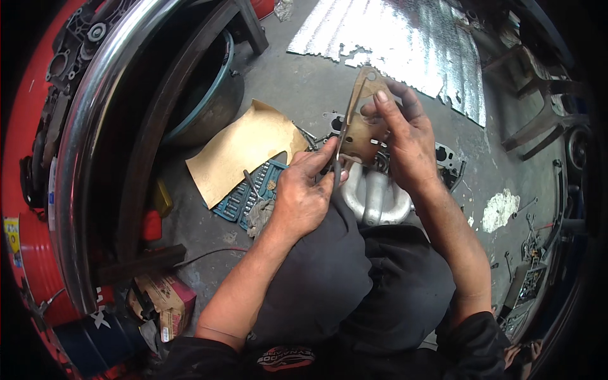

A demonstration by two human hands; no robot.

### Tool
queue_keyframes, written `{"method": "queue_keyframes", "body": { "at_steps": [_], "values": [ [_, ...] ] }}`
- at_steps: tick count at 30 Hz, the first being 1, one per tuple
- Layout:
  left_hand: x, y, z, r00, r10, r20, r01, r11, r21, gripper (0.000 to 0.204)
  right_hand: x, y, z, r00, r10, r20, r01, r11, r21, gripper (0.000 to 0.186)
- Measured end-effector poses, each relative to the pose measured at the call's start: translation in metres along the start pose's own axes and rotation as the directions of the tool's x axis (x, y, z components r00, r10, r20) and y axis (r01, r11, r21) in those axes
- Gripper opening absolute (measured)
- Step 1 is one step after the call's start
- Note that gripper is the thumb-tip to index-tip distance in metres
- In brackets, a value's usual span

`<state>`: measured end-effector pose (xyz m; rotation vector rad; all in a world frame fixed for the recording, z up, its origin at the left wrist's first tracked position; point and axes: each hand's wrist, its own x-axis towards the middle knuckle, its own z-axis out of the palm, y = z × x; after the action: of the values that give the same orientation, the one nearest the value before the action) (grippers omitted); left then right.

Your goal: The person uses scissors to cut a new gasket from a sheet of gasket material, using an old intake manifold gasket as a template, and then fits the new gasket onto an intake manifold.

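Observation:
Raised above my knees, a brown paper gasket (359, 139) with several holes is seen nearly edge-on. My right hand (408, 139) is closed on its right side, thumb in front and fingers behind. My left hand (305, 193) is closed at the gasket's lower left edge, around a slim dark tool (337, 170); its kind is partly hidden by the fingers. Below the hands, a silver pipe manifold (375, 197) stands on the floor before my knees. Metal flanges (446, 155) show beyond it, partly covered by my hands and the gasket.
To the left, a tan sheet (244, 149) overlaps a blue socket set case (231, 206), with a crumpled rag (259, 217) beside it. A large tub (212, 95) stands farther left. Reflective sheeting (392, 47) lies ahead. At right are a plastic chair (548, 104) and scattered wrenches (529, 244).

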<state>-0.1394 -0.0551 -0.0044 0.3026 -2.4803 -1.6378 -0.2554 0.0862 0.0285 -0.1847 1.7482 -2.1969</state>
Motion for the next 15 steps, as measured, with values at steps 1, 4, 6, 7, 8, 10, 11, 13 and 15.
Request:
{"method": "queue_keyframes", "body": {
  "at_steps": [1,4,6,7,8,10,11,13,15],
  "values": [
    [-0.001,-0.001,-0.001,1.000,0.005,0.007,-0.005,1.000,0.000,0.051,0.003,-0.002,-0.001,0.999,-0.045,0.019,0.046,0.996,-0.070,0.049],
    [-0.003,0.001,-0.003,0.999,0.032,-0.031,-0.030,0.998,0.049,0.053,0.005,-0.002,0.000,1.000,-0.026,-0.003,0.026,0.997,-0.070,0.044],
    [-0.003,0.008,-0.002,0.998,0.043,-0.041,-0.039,0.995,0.093,0.053,0.005,0.000,-0.001,1.000,-0.016,0.001,0.016,0.998,-0.069,0.040],
    [-0.004,0.011,-0.002,0.998,0.046,-0.052,-0.039,0.990,0.134,0.054,0.005,0.001,-0.001,1.000,-0.015,0.006,0.015,0.997,-0.070,0.040],
    [-0.004,0.014,-0.002,0.997,0.044,-0.057,-0.036,0.991,0.133,0.054,0.005,0.002,-0.003,1.000,-0.015,0.001,0.015,0.997,-0.078,0.039],
    [-0.002,0.016,-0.003,0.991,0.123,-0.054,-0.109,0.973,0.203,0.056,0.004,0.002,-0.003,1.000,-0.012,0.003,0.012,0.996,-0.089,0.039],
    [-0.002,0.016,-0.003,0.991,0.119,-0.060,-0.105,0.974,0.202,0.056,0.002,0.000,-0.002,1.000,-0.005,-0.006,0.005,0.998,-0.067,0.037],
    [-0.003,0.016,-0.003,0.985,0.160,-0.058,-0.143,0.965,0.219,0.056,0.000,0.000,0.000,1.000,0.001,-0.011,-0.002,0.999,-0.049,0.036],
    [-0.003,0.015,-0.002,0.985,0.163,-0.057,-0.148,0.967,0.209,0.056,-0.001,0.001,0.002,0.999,-0.026,-0.031,0.025,0.999,-0.020,0.033]
  ]
}}
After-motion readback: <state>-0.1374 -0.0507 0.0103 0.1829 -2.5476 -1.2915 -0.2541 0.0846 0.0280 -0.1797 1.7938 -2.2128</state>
